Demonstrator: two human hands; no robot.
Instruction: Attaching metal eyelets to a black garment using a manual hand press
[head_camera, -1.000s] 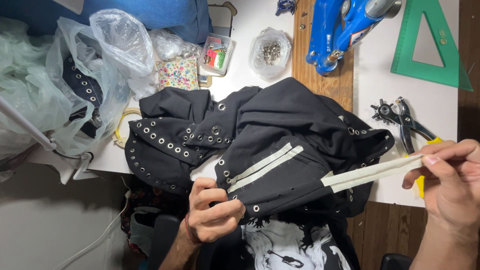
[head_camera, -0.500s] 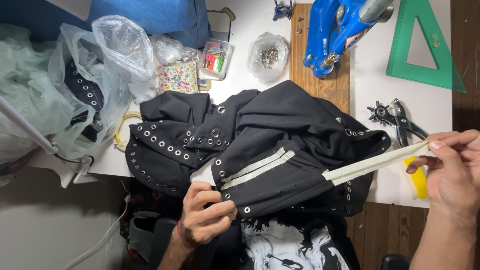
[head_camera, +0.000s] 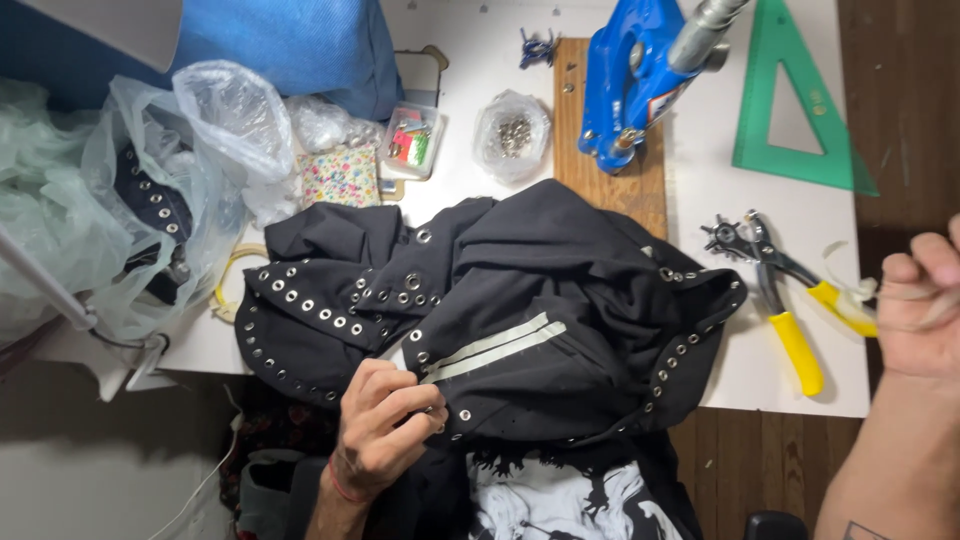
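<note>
Pinching black garment (head_camera: 520, 300) edge, left hand (head_camera: 385, 425); right hand (head_camera: 925, 305) beyond table edge.

Head view, steeply down, close

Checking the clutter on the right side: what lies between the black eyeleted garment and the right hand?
In the head view, yellow-handled punch pliers lie on the white table between the black garment and the raised right hand.

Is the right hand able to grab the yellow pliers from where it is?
Probably yes. The right hand is just beside the yellow pliers, which lie bare on the white table with nothing on top. The hand seems to pinch a pale strip, though, so its fingers may be busy.
</note>
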